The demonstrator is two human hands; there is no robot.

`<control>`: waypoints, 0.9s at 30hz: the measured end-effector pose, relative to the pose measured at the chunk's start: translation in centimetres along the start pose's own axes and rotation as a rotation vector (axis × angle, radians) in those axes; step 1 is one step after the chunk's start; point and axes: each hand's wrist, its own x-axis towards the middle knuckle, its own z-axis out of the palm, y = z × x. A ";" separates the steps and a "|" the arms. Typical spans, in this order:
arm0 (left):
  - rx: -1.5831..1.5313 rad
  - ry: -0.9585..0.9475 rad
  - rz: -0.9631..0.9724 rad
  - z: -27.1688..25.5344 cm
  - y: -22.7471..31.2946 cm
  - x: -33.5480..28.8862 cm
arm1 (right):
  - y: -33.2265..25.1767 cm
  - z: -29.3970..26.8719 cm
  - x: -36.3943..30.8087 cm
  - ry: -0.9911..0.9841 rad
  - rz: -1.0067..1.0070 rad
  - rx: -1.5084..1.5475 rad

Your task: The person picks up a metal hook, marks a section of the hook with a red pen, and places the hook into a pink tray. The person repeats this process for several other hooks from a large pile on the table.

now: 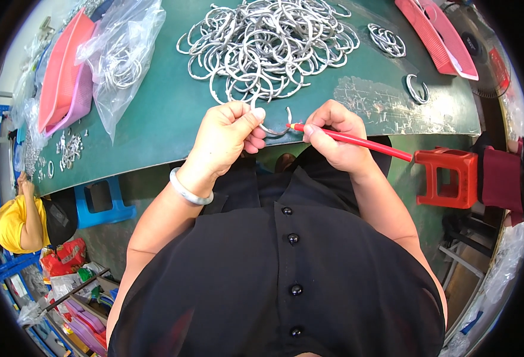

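Note:
Between thumb and fingers, my left hand [233, 132] pinches one side of a silvery open bangle [274, 131]. My right hand [338, 135] is closed round a red pencil [369, 143], whose tip meets or nearly touches the bangle's curve. Part of the bangle is hidden behind my left thumb and fingers. Just beyond my hands, a big heap of similar bangles [274, 47] lies on the green table [155, 119]. Off to the right are a smaller stack of bangles [387, 40] and a single open bangle [417, 89].
Pink baskets [66, 71] and a clear plastic bag [125, 65] with bangles stand at the left, near small metal pieces [70, 149]. Another pink basket [437, 38] is at the far right. Blue [104, 202] and red stools [446, 178] flank me. A person in yellow [21, 223] sits left.

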 end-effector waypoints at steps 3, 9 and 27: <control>0.005 0.000 -0.004 0.1 0.1 0.0 | 0.3 -0.3 -0.2 -0.067 0.007 0.033; -0.002 -0.031 0.021 -0.1 -0.1 -0.1 | 0.2 0.4 -0.1 0.132 -0.001 0.141; -0.135 -0.139 0.144 -1.0 -1.0 -0.6 | -0.1 1.7 0.9 0.187 0.071 0.374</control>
